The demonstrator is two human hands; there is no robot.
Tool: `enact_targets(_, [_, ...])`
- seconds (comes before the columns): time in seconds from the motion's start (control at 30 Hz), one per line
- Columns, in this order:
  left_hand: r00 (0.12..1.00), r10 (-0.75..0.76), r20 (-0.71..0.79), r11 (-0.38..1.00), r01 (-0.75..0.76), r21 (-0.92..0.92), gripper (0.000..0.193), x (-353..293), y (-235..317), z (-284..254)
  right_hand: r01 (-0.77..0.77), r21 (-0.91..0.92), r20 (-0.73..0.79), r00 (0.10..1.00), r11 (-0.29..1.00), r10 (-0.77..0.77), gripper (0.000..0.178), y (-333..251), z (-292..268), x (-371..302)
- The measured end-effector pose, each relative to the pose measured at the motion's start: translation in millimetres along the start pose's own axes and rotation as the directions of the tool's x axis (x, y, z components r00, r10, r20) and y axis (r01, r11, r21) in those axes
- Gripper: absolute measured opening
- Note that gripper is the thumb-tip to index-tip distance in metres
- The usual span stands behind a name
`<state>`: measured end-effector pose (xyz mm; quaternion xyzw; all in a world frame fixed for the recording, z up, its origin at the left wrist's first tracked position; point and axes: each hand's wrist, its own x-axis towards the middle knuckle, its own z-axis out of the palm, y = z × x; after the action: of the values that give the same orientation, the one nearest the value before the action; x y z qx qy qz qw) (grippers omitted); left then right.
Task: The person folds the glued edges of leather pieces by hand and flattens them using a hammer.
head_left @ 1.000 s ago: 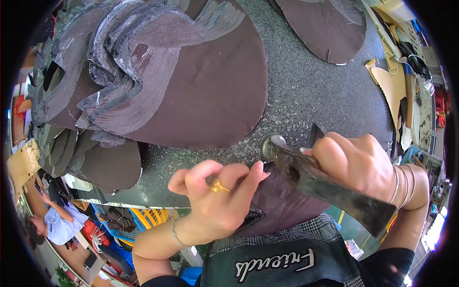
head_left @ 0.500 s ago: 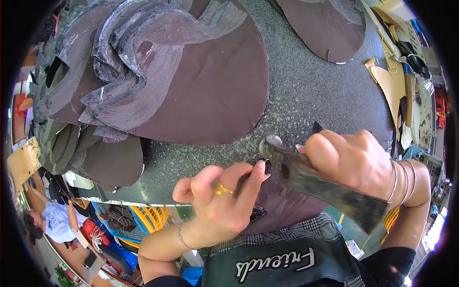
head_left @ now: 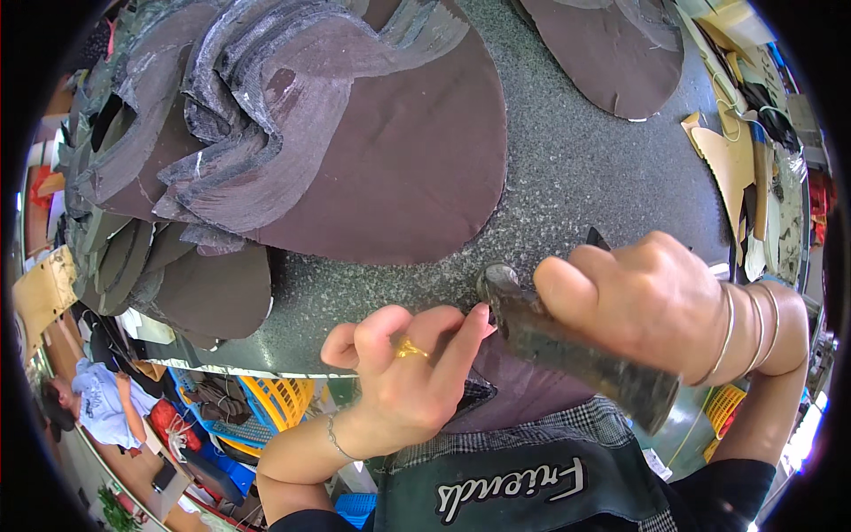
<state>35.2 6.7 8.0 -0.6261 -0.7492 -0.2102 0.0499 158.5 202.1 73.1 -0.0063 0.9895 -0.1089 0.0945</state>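
My right hand [head_left: 634, 297] is closed round a hammer, its handle mostly hidden in the fist. The worn dark metal hammer head [head_left: 585, 355] slants across in front, its rounded face close to my left fingertips. My left hand [head_left: 403, 372], with a gold ring, has its thumb and index finger pinched at the edge of a dark brown leather-like piece [head_left: 532, 381]. That piece lies at the table's near edge and hangs toward my apron; the hammer and both hands cover part of it. A small dark pointed tip [head_left: 597, 238] shows beyond my right hand.
Large brown cut pieces [head_left: 417, 168] with rough grey bands are heaped on the grey speckled table [head_left: 585, 168]. Another brown piece [head_left: 620, 71] lies at the far right. Tan patterns [head_left: 720, 168] and tools line the right edge. Yellow baskets [head_left: 279, 399] and a person [head_left: 106, 403] are at lower left.
The hammer has shifted and turned slightly, its rear end swinging left. My right hand has moved a little with it. My left hand stays at the piece's edge.
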Motion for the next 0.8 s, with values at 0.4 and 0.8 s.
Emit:
enact_targets(0.4, [0.999, 0.002, 0.052, 0.962, 0.013, -0.274, 0.039, 32, -21, 6, -0.272, 0.342, 0.083, 0.962, 0.899, 0.259, 0.024, 12, -11, -26])
enact_targets(0.8, [0.995, 0.098, 0.026, 0.993, -0.096, -0.061, 0.024, 22, -16, 4, -0.115, 0.247, 0.054, 0.993, 0.962, 0.105, 0.026, 13, -6, -6])
